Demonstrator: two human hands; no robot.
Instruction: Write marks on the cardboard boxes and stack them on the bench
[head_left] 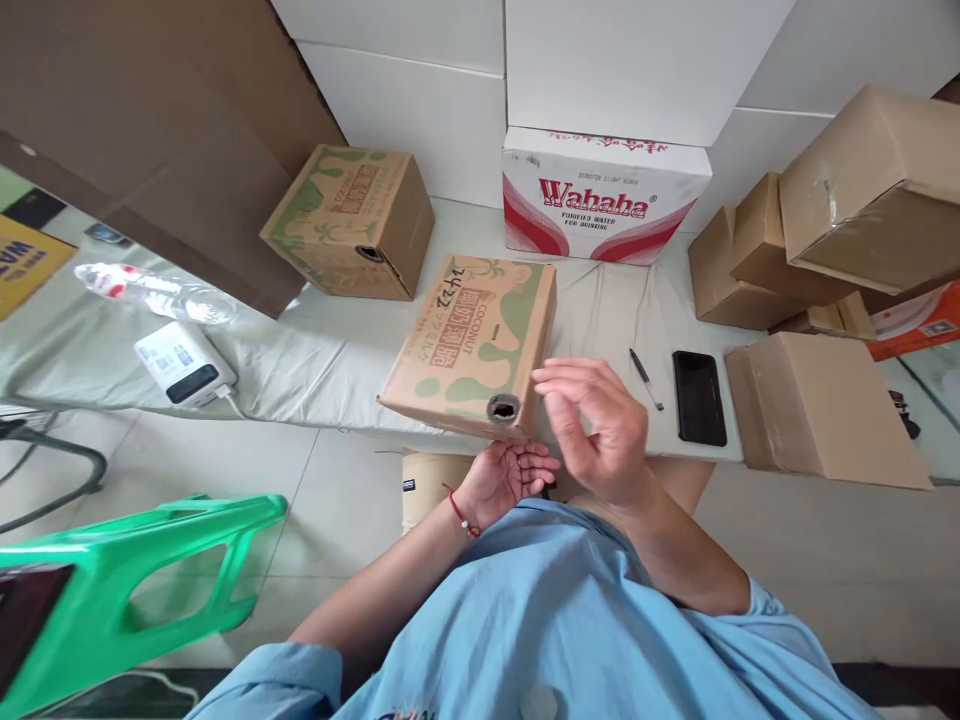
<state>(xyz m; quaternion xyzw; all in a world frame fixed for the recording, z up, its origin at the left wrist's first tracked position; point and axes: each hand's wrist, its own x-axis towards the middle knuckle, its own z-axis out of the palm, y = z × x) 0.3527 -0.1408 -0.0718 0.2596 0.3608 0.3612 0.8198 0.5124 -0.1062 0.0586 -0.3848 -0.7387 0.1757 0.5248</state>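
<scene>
A brown cardboard box (480, 340) with green print and "COCONUT" lettering lies at the front edge of the cloth-covered table, directly before me. A round hole with a dark rim shows near its front right corner. My left hand (511, 478) is palm up just below the box's front edge, fingers loosely curled and apart, holding nothing. At the box's right side is my right hand (596, 420), its fingers stretched and thumb apart, with nothing in it. Its fingertips are close to the box side; whether they touch I cannot tell.
Behind stand another coconut box (345, 220) and a white Wahaha carton (606, 195). To the right lie a pen (646, 380), a phone (699, 397) and several cardboard boxes (825, 400). Leftward are a power bank (185, 363), a plastic bottle (154, 290) and a green stool (142, 570).
</scene>
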